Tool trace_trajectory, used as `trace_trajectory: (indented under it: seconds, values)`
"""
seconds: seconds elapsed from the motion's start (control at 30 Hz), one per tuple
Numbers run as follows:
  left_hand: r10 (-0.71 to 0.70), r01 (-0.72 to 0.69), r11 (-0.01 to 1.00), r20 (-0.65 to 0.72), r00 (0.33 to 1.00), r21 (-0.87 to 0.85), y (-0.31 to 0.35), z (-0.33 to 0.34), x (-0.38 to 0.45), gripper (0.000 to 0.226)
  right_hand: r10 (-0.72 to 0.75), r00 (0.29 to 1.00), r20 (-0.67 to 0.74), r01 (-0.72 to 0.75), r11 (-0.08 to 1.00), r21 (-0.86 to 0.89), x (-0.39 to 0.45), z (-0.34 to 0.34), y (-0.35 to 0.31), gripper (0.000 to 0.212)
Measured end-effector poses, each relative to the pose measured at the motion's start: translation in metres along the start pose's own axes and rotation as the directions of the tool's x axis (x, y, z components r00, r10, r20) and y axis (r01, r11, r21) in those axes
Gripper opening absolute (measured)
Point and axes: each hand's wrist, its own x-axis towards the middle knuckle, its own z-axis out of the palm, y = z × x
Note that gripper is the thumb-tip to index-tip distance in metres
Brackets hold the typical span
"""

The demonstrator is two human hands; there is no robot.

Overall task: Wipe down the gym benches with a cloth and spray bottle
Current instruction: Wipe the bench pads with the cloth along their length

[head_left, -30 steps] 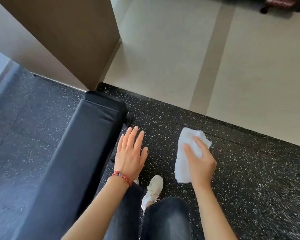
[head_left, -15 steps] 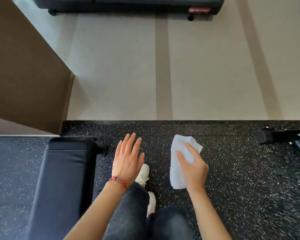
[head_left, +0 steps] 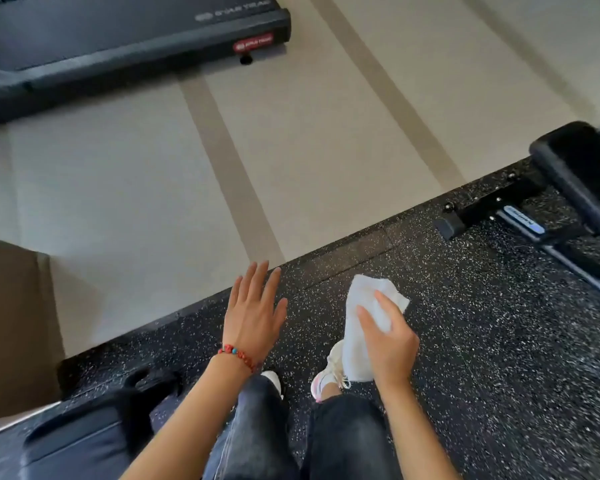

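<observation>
While we stand on speckled rubber floor [head_left: 482,358], R hand [head_left: 390,344] clamps white cloth [head_left: 364,327], fingers curled round it, held in air above our shoe [head_left: 328,375]. L hand [head_left: 252,317] empty, fingers straight, spread. Bench [head_left: 575,168] far right, blue label [head_left: 523,220] unreadable. Second bench [head_left: 73,441] lower left. Treadmill [head_left: 118,39] w/ red badge [head_left: 253,43], text too blurred.

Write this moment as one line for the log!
left hand: open, empty | right hand: grips white cloth | benches: untouched | spray bottle: unseen
</observation>
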Motion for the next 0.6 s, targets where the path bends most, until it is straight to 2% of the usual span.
trace_trajectory:
  seconds: [0.13,0.33,0.6]
  values:
    - [0.075,-0.074,0.997,0.057,0.996,-0.013,0.047,0.007,0.036,0.053,0.067,0.997,-0.042,-0.065,0.997,0.052,0.034,-0.034,0.005,0.038]
    - [0.208,-0.207,0.978,0.142,0.968,-0.025,0.147,0.024,0.111,0.066,0.139,0.983,-0.119,-0.128,0.988,0.090,0.110,-0.098,0.024,0.040]
    - [0.367,-0.366,0.930,0.131,0.921,-0.035,0.252,0.039,0.195,0.051,0.233,0.948,-0.218,-0.196,0.964,0.178,0.196,-0.169,0.042,0.041]
